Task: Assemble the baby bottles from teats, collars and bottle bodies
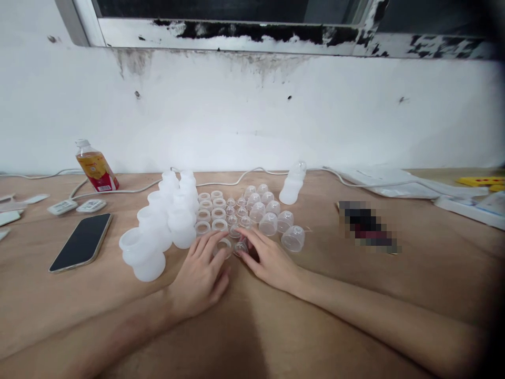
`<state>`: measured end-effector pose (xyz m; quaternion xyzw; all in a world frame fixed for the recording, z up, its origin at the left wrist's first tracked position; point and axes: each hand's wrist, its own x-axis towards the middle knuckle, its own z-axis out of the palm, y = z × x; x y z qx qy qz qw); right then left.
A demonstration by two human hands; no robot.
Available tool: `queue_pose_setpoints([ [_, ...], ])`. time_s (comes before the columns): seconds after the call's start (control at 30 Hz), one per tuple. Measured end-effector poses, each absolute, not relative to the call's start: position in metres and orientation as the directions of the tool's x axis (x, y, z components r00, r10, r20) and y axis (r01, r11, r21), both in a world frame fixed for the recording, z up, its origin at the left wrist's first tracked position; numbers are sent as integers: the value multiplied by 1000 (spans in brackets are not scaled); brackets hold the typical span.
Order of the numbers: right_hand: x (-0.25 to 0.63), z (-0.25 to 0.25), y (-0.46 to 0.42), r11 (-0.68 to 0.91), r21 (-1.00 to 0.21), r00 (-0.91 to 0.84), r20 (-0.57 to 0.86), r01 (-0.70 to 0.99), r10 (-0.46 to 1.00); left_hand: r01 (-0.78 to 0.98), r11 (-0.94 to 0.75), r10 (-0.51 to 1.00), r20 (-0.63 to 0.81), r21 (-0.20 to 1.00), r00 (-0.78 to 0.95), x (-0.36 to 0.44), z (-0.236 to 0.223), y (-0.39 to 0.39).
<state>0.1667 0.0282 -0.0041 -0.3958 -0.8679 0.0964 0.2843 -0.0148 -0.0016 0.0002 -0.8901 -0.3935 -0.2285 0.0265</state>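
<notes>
My left hand (203,273) rests on the wooden table (355,295) with its fingers stretched toward a clear plastic ring (224,246). My right hand (268,259) lies beside it, fingertips pinching a small clear nipple piece (240,247). Just beyond the hands stand rows of white rings (211,213), small clear nipples (235,210) and clear dome caps (272,218). A double row of frosted white bottles (165,221) runs along the left of these parts.
A black phone (82,242) lies at the left, with an orange drink bottle (97,167) behind it. One assembled bottle (292,184) stands at the back. White cables (130,190), papers (394,181) and a blurred dark object (369,227) lie to the right.
</notes>
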Motion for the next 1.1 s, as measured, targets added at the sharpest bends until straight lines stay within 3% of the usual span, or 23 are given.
queue_pose_setpoints([
  [0.2, 166, -1, 25, 732, -281, -643, 352, 620, 680, 757, -631, 751, 379, 170, 541, -18, -6, 7],
  [0.43, 166, 0, 26, 736, -232, -666, 317, 636, 676, 711, -632, 769, 364, 308, 525, -20, -8, 13],
  [0.6, 167, 1, 24, 729, -303, -638, 353, 614, 684, 647, -620, 784, 382, 444, 489, -22, -7, 13],
  [0.77, 168, -1, 25, 692, -444, -532, 443, 569, 722, 527, -504, 860, 340, 685, 380, -23, -6, 14],
  [0.97, 169, -2, 27, 656, -512, -469, 459, 555, 755, 514, -534, 845, 408, 671, 345, -25, -6, 17],
  [1.1, 171, 0, 28, 670, -512, -436, 512, 538, 740, 397, -418, 900, 312, 817, 305, -24, -8, 20],
])
